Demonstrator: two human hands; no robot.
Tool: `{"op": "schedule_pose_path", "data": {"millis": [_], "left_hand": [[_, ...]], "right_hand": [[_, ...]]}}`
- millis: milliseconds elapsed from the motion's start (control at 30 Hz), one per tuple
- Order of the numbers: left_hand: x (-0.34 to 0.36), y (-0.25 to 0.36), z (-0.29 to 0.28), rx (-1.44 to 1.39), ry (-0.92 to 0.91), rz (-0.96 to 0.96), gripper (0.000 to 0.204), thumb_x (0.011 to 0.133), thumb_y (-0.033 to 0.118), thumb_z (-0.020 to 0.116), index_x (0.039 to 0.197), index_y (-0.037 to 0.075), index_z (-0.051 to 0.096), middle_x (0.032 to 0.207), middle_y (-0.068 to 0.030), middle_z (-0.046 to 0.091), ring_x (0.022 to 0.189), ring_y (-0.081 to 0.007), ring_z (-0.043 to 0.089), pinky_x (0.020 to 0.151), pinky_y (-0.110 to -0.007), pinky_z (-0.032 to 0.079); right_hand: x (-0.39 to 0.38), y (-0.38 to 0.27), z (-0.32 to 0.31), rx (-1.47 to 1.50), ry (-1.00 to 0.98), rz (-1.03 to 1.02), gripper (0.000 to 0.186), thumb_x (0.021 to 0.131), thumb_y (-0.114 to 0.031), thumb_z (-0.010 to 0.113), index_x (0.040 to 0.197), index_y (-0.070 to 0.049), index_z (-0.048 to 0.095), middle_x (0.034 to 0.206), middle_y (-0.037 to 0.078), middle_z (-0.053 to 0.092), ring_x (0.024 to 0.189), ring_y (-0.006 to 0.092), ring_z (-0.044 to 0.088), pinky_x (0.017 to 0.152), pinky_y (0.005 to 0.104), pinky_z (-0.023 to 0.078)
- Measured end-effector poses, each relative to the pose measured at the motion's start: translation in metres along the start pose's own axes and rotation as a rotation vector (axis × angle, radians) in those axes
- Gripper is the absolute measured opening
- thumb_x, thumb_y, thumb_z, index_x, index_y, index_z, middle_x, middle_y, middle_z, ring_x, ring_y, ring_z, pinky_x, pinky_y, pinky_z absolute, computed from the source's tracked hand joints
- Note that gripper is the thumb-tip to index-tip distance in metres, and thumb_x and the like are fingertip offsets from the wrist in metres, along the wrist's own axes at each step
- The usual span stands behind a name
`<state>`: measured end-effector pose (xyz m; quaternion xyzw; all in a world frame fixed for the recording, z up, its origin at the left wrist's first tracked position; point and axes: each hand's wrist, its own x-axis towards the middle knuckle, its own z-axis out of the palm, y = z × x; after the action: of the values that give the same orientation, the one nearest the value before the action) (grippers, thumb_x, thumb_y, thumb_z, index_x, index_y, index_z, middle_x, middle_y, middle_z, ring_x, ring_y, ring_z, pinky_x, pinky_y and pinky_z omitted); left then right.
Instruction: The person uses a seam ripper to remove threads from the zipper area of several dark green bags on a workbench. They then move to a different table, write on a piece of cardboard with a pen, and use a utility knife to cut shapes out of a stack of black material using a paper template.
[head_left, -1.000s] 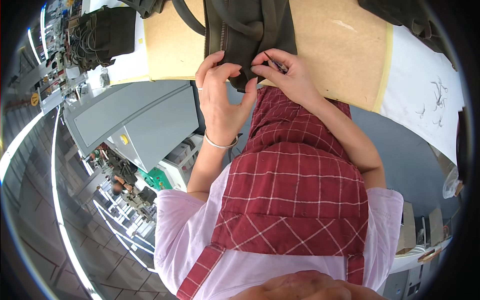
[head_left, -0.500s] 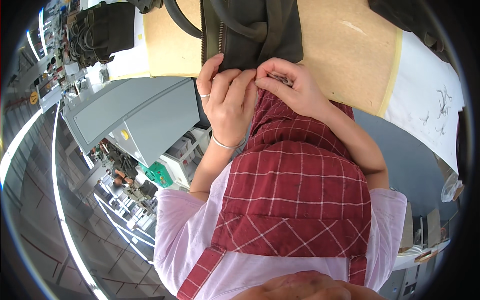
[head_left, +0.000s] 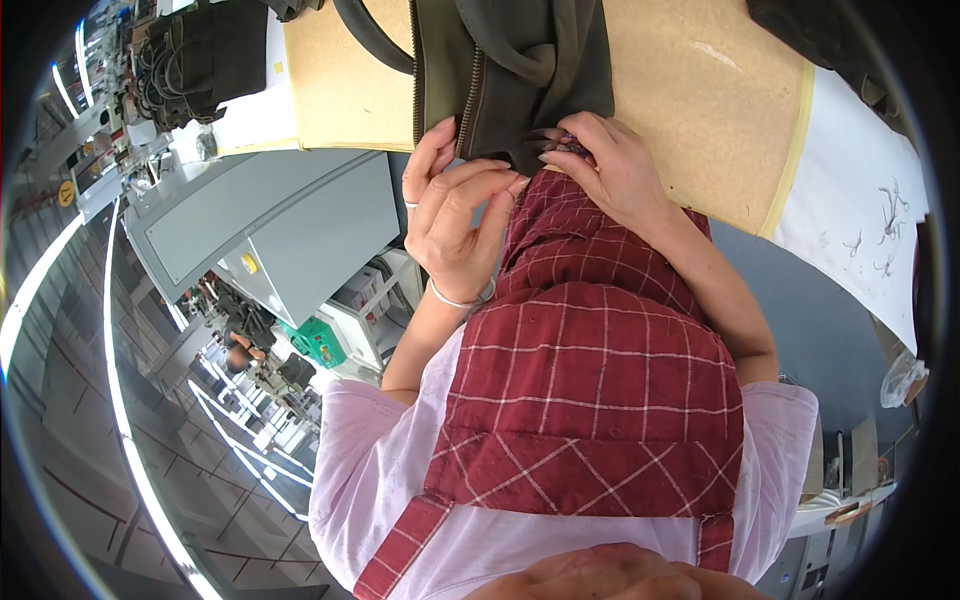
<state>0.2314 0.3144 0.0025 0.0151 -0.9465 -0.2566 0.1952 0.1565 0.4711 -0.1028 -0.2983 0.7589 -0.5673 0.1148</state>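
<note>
A dark olive-brown bag (head_left: 560, 85) lies at the table's near edge, its long zipper (head_left: 470, 95) parted and its loop handles toward the far side. My left hand (head_left: 455, 205) is at the bag's near end, thumb and forefinger pinched together; whatever is between them is too small to make out. Its other fingers rest by the zipper's end. Just right of it, my right hand (head_left: 620, 170) is closed around small dark thread snips (head_left: 570, 147), mostly hidden in the fingers, with the pointed tip toward the bag's corner.
Tan board (head_left: 710, 120) covers the table under the bag. Loose dark threads (head_left: 890, 215) lie on white sheeting at the right. More dark bags (head_left: 205, 60) are at the far left, and another dark item (head_left: 830, 45) is at the far right. A grey cabinet (head_left: 290, 220) stands left.
My right hand has drawn slightly away from my left, and the snips' tip now shows. The bag's near end has shifted a little right and nearer.
</note>
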Motion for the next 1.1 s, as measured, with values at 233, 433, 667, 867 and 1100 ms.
{"op": "schedule_pose_path", "data": {"millis": [233,433,667,867,1100], "left_hand": [[-0.0021,0.0012,0.0039,0.003,-0.005,-0.010,0.020,0.069,0.001,0.083,0.086,0.008,0.075,0.094,-0.0042,0.071,0.122,-0.0348,0.055,0.097,-0.042,0.049],[-0.0023,0.0017,0.0050,0.017,0.005,-0.004,0.020,0.069,0.003,0.084,0.085,0.008,0.075,0.093,-0.0040,0.071,0.122,-0.0347,0.055,0.096,-0.042,0.048],[-0.0022,0.0039,0.0043,0.029,0.001,-0.021,0.019,0.070,0.004,0.084,0.085,0.009,0.074,0.093,-0.0036,0.071,0.122,-0.0348,0.055,0.096,-0.042,0.047],[-0.0030,0.0030,0.0045,0.033,-0.029,-0.004,0.017,0.072,0.004,0.081,0.086,0.010,0.072,0.094,-0.0028,0.070,0.122,-0.0346,0.055,0.097,-0.042,0.045],[-0.0044,0.0033,0.0050,0.005,-0.033,-0.011,0.016,0.074,0.003,0.079,0.086,0.010,0.072,0.094,-0.0030,0.070,0.122,-0.0353,0.055,0.097,-0.042,0.045]], "right_hand": [[0.0061,-0.0010,0.0045,-0.087,0.058,-0.140,0.030,0.085,-0.030,0.073,0.098,-0.008,0.058,0.085,0.006,0.067,0.075,0.0277,0.064,0.068,0.0374,0.050],[0.0085,-0.0033,0.0050,-0.094,0.057,-0.142,0.030,0.085,-0.031,0.073,0.097,-0.008,0.058,0.082,0.006,0.067,0.074,0.0270,0.065,0.067,0.0367,0.050],[0.0100,-0.0074,0.0044,-0.118,0.053,-0.132,0.030,0.087,-0.032,0.071,0.095,-0.008,0.056,0.079,0.007,0.066,0.072,0.0274,0.065,0.067,0.0374,0.051],[0.0088,-0.0053,0.0053,-0.192,0.081,-0.186,0.028,0.085,-0.032,0.072,0.092,-0.009,0.056,0.077,0.004,0.065,0.069,0.0243,0.064,0.065,0.0353,0.050],[0.0096,-0.0052,0.0062,-0.258,0.139,-0.241,0.026,0.084,-0.030,0.074,0.089,-0.011,0.056,0.072,0.002,0.061,0.066,0.0210,0.061,0.064,0.0334,0.049]]}}
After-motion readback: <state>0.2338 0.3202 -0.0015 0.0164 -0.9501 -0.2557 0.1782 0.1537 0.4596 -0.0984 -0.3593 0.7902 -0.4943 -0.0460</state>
